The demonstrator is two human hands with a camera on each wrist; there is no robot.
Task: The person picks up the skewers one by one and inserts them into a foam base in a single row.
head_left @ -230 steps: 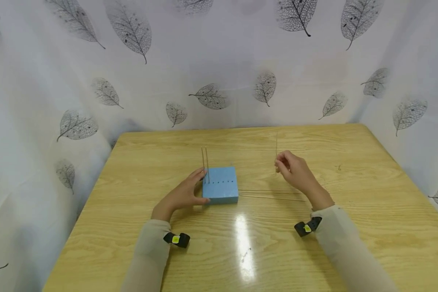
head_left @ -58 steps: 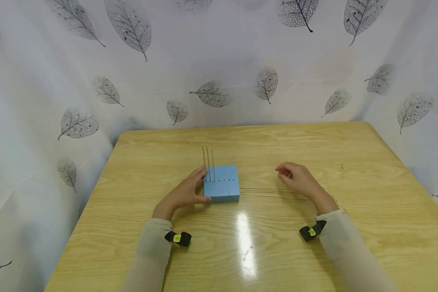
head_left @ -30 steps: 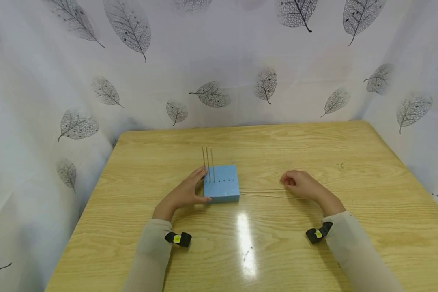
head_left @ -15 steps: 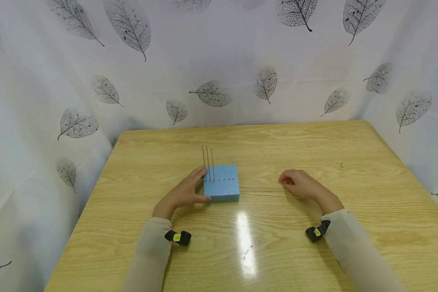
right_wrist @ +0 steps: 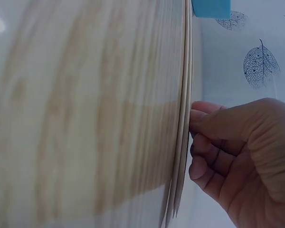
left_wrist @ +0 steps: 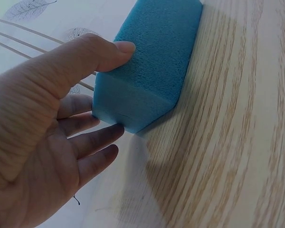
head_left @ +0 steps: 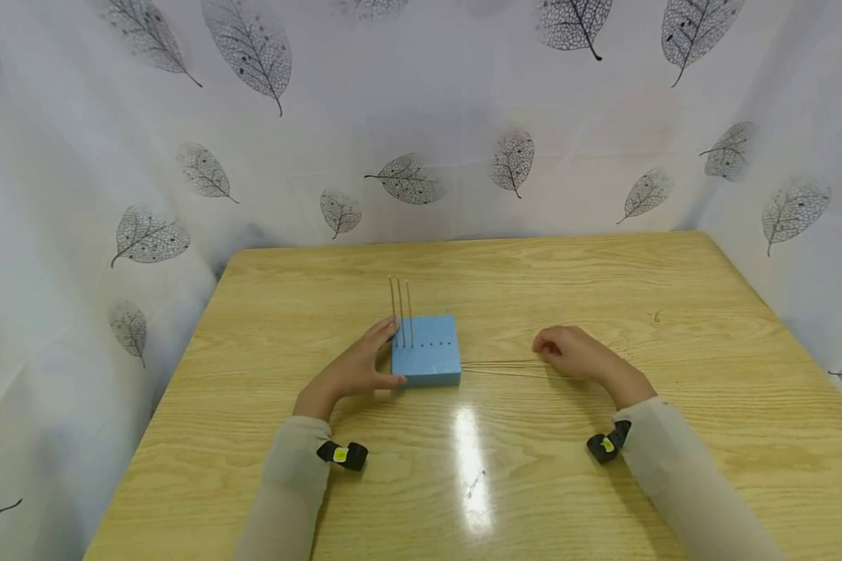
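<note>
A blue foam block lies on the table in the head view, with a row of small holes across its top. Three thin wooden sticks stand upright in the holes at its left end. My left hand grips the block's left side, thumb on the near face and fingers around the side and far edge. To the right of the block, several more thin wooden sticks lie flat. My right hand is down at them, thumb and index fingertips pinching at the outermost stick; the other fingers are curled.
The wooden table reaches to a white curtain with a leaf print at the back and sides. Some holes in the block's right part hold no stick. Each wrist wears a black strap camera.
A third stick, earlier upright in my right hand, now stands in the block. My right hand has come down to the lying sticks and shifted slightly left. The left hand keeps its hold.
</note>
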